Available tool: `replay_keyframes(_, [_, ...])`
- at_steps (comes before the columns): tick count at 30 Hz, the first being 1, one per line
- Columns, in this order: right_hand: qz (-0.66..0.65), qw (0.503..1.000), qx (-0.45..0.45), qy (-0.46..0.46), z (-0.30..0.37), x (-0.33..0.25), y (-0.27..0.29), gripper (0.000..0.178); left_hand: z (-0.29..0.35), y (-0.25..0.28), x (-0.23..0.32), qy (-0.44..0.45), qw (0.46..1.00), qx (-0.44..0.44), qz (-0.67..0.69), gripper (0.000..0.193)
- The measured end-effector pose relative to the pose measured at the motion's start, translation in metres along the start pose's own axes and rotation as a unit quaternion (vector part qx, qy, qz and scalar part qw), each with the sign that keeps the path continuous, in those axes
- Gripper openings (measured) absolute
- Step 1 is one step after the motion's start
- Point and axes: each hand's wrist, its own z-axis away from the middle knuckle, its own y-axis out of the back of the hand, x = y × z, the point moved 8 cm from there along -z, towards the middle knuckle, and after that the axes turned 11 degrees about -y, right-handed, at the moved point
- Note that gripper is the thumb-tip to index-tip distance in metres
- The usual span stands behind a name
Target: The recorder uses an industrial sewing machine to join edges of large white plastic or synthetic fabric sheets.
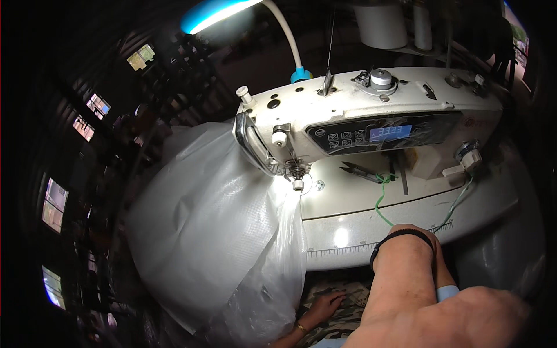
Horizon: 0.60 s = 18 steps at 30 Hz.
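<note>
My left hand [322,308] lies loosely on my camouflage-patterned lap [342,321], fingers stretched out and holding nothing visible. A gold-coloured band circles that wrist. Close to the camera, my bent right arm fills the lower right, its elbow toward the machine and a black band [411,232] near it. My right hand [464,319] is raised and large at the lower edge; its fingers are hidden. A grey translucent plastic sheet [203,203] drapes left of the white sewing machine [371,93], its gathered edge reaching the needle area [297,181]. Neither hand visibly touches it.
Thread snips [361,171] tied with green cord [380,203] lie on the machine bed under the arm. A blue lamp [217,13] on a bent neck lights the needle. A white cylinder [380,26] stands behind. Bright windows [55,204] show at far left.
</note>
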Motion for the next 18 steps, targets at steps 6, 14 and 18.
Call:
replay_keyframes(6, [0.002, 1.000, -0.003, -0.006, -0.005, 0.001, -0.003, 0.027, -0.001, 0.002, 0.006, -0.011, 1.000, 0.003, -0.029, 0.028])
replay_keyframes(14, [0.002, 1.000, 0.004, -0.012, -0.010, -0.001, -0.008, 0.027, -0.003, 0.006, 0.016, -0.046, 0.998, 0.010, -0.029, 0.027])
replay_keyframes(18, [0.012, 1.000, 0.001, -0.017, -0.010, -0.004, -0.014, 0.028, -0.003, 0.007, 0.013, -0.024, 0.999, 0.016, -0.022, 0.028])
